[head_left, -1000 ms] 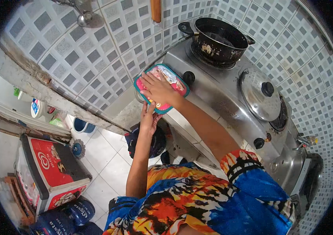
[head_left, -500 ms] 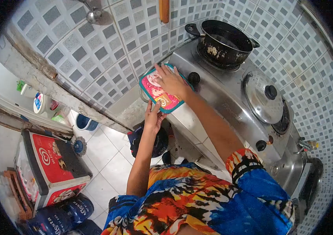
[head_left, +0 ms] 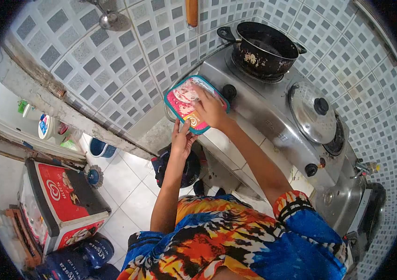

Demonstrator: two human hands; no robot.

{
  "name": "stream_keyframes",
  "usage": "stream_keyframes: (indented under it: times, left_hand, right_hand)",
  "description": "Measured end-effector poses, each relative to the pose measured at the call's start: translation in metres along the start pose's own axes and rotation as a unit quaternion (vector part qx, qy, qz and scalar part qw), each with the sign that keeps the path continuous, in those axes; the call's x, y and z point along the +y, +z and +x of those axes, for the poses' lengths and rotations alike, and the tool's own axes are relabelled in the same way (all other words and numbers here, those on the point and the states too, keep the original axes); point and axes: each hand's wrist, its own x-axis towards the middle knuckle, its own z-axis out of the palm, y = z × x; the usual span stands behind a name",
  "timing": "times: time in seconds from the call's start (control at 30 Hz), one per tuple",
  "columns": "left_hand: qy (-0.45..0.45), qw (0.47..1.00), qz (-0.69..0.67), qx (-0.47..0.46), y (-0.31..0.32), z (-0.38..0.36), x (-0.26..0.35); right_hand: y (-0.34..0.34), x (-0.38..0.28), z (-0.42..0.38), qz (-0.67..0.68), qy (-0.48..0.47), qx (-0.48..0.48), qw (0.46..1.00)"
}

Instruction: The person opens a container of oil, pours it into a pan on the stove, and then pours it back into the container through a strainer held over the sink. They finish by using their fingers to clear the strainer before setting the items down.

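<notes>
- Tiled in grey-and-white squares: wall [head_left: 114, 65] at far left and across the far side, running on along the right.
- Steel two-burner stove [head_left: 264, 112] set on the table [head_left: 226, 149], slanting from far centre toward near right.
- Blackened pot [head_left: 264, 46] on the far burner; steel lid [head_left: 311, 116] with black knob over the nearer burner.
- Black knobs [head_left: 229, 91] along the stove's front edge.
- White tiled floor [head_left: 128, 191] at near left, below the table.
- Red-and-white ice-cream cooler box [head_left: 61, 205] on the floor at left; blue water bottle [head_left: 75, 261] nearer, beside it.
- Dark bucket-like vessel [head_left: 184, 168] under the table edge, partly hidden by the arm.
- Teal-rimmed pink plastic tub [head_left: 187, 105] sitting at the left end of the stove, just beside the tiled wall.
- Right hand [head_left: 210, 108] laid palm-down on the tub's top, fingers spread flat, pressing rather than closing round it.
- Left hand [head_left: 182, 137] reaching up from below, fingers open and straight, tips touching the tub's near edge; no full grip visible.
- Bright tie-dye shirt [head_left: 236, 242] filling the near foreground.
</notes>
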Motion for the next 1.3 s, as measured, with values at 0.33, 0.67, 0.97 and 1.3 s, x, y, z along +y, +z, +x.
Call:
stream_keyframes:
  times: [0.33,0.67,0.97,1.3]
  left_hand:
    - [-0.022,0.998,0.031,0.047,-0.005,-0.001,0.001]
    - [-0.004,0.997,0.080,-0.016,-0.006,0.010,-0.004]
    - [0.501,0.749,0.428,0.066,0.072,-0.052,0.003]
    - [0.350,0.684,0.473,-0.431,0.177,-0.148,-0.124]
  right_hand:
    - [-0.056,-0.034,-0.131,0.244,0.299,0.077,0.920]
    - [-0.092,-0.048,-0.241,0.349,0.470,0.182,0.790]
    - [-0.120,-0.057,-0.261,0.348,0.402,0.311,0.788]
    - [-0.162,-0.123,-0.385,0.281,0.475,0.493,0.673]
